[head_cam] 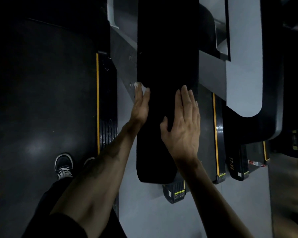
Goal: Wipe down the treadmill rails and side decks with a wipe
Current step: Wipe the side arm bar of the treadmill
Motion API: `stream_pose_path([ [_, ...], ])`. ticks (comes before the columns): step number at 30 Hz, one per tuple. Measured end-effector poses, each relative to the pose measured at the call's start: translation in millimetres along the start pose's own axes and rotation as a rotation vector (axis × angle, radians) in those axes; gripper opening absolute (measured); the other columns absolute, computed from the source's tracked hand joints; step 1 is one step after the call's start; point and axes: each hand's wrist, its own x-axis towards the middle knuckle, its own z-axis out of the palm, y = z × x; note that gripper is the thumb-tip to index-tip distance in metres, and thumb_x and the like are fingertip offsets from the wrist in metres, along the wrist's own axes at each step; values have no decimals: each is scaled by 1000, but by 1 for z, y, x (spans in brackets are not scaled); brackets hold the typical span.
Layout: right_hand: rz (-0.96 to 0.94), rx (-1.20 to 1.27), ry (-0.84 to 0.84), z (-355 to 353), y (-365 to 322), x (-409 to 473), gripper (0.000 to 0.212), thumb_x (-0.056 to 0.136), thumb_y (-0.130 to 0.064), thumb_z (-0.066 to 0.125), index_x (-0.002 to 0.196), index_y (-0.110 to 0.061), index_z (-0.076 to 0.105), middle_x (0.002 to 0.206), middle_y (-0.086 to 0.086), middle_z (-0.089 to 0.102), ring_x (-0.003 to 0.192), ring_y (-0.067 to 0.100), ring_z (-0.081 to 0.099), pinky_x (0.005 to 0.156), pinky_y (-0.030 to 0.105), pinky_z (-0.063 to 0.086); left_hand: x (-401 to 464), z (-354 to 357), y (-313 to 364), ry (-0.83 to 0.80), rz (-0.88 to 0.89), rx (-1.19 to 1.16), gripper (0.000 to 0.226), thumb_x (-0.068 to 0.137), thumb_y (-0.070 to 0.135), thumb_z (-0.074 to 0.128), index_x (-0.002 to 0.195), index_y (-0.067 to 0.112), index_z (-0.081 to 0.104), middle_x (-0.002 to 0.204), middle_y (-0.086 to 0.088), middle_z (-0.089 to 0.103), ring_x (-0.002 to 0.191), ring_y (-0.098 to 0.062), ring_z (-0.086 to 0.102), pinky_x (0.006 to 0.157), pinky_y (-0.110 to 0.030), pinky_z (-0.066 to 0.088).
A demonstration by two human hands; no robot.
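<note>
Nearest you, your right hand lies flat, fingers straight, on the wide black rail at centre frame. Your left hand, fingers also straight, presses a white wipe against that rail's left edge. I judge you are mid-wipe on this rail; the side decks with yellow stripes look still to do. Beyond, dim grey floor and dark belt at left

We see only a white scrap of the wipe past the left hand's fingertips, against the black rail; the rest is hidden. Right of the rail, small labels are unreadable, and a red-and-white thing is unidentifiable.
</note>
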Motion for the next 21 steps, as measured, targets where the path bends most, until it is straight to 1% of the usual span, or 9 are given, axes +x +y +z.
stream_pose_path([
  [2, 5, -1, 1, 0, -1, 0, 74, 95, -22, 59, 159, -2, 28, 169, 13, 22, 158, 27, 15, 127, 48, 20, -1, -3, -21, -21, -52, 12, 85, 100, 73, 37, 164, 21, 20, 171, -7, 17, 159, -25, 12, 127, -58, 15],
  [3, 8, 2, -1, -1, -1, 0, 74, 95, -21, 60, 159, -2, 28, 169, 13, 22, 158, 27, 15, 128, 48, 19, -2, -5, -33, -44, -65, -7, 83, 100, 74, 38, 162, 21, 23, 170, -10, 21, 158, -30, 17, 125, -62, 18],
  [5, 15, 11, -2, -1, -1, 0, 74, 95, -21, 60, 160, -3, 29, 169, 12, 22, 158, 26, 14, 128, 47, 18, -9, -7, -50, -53, -91, -18, 86, 95, 81, 39, 161, 28, 25, 168, -10, 26, 155, -30, 24, 122, -65, 24],
  [7, 16, 18, -2, 0, 0, 0, 74, 95, -21, 60, 160, -3, 28, 170, 11, 21, 159, 25, 13, 129, 46, 17, -15, -6, -62, -24, -96, -33, 86, 94, 82, 40, 161, 30, 24, 168, -7, 26, 155, -28, 25, 121, -65, 24],
  [9, 12, 19, 0, 0, 1, -1, 74, 96, -22, 61, 160, -3, 27, 170, 11, 21, 159, 25, 13, 129, 45, 16, -43, 4, -28, -14, -35, -12, 81, 98, 76, 37, 163, 32, 20, 171, -2, 21, 157, -22, 20, 124, -61, 21],
  [12, 15, 37, 12, 1, 0, -1, 74, 96, -20, 62, 160, -2, 29, 170, 11, 22, 159, 25, 14, 129, 45, 16, -72, 26, 11, -18, 159, 62, 69, 106, 55, 29, 164, 24, 10, 173, 4, 5, 159, -11, 2, 130, -48, 8],
  [15, 8, 46, 35, 0, 0, 0, 74, 94, -15, 64, 159, -1, 31, 169, 13, 24, 158, 25, 16, 129, 44, 16, -64, 32, 30, -55, 322, 111, 63, 110, 43, 26, 164, 19, 6, 173, 3, -5, 158, -10, -7, 130, -50, 0],
  [18, 0, 45, 27, 0, 0, -1, 75, 93, -15, 64, 159, -1, 30, 169, 13, 23, 158, 26, 15, 129, 44, 16, -35, 22, 41, -46, 265, 178, 65, 111, 45, 25, 165, 23, -2, 172, 7, -13, 156, -4, -12, 130, -49, -2],
  [21, -4, 62, 21, -1, 1, -1, 75, 94, -15, 64, 159, -1, 30, 169, 13, 23, 158, 26, 15, 128, 47, 18, -13, 6, 36, -73, 205, 175, 74, 107, 60, 27, 165, 28, -6, 172, 10, -11, 156, -1, -9, 130, -48, 2],
])
